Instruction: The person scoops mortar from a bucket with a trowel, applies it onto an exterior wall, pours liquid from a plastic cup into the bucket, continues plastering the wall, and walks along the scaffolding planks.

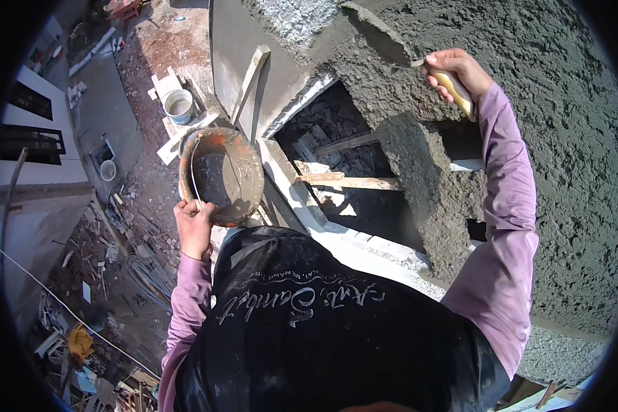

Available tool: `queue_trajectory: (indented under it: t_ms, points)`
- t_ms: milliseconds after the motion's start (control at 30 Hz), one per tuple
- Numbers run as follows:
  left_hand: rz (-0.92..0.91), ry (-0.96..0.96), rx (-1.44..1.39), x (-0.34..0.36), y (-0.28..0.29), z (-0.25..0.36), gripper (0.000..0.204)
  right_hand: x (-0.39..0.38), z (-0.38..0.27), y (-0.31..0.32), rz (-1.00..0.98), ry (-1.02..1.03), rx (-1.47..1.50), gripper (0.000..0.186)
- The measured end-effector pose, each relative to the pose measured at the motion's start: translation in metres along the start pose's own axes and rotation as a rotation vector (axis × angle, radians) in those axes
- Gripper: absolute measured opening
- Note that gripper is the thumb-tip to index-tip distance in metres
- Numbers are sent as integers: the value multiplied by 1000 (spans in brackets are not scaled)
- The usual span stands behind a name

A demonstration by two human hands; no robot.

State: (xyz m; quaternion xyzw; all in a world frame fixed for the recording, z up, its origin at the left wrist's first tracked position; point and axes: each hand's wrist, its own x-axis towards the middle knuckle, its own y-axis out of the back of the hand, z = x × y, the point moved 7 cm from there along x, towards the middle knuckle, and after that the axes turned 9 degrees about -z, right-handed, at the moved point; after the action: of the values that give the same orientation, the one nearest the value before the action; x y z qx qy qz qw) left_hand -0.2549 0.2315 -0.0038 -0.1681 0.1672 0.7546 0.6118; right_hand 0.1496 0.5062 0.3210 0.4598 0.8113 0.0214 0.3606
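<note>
My right hand is closed around the yellowish handle of a trowel, reaching up to the far right. The trowel's blade is coated in grey mortar and lies against the rough wet render of the wall. At the left, my left hand is closed at the near rim of an orange, mortar-smeared bucket, gripping its thin wire handle. Grey wet mortar fills part of the bucket.
Beside the bucket is a square opening in the wall, crossed by a wooden strip. A wooden batten leans at its upper left. Beyond the bucket stands a smaller pail. Rubble, coiled cable and scraps lie on the ground at left.
</note>
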Motion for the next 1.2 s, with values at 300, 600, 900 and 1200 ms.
queue_trajectory:
  t_ms: [300,600,900,1200]
  points:
    - [20,-146,118,4,-23,13,17,-131,11,0,704,140,-712,25]
    - [-322,-314,228,-40,-118,93,16,33,222,-270,-15,-39,-994,28]
    - [-411,131,-261,-57,-120,85,9,-84,140,-186,167,354,-487,28]
    - [-216,75,-139,-44,-86,6,11,-100,25,-64,-395,232,232,22]
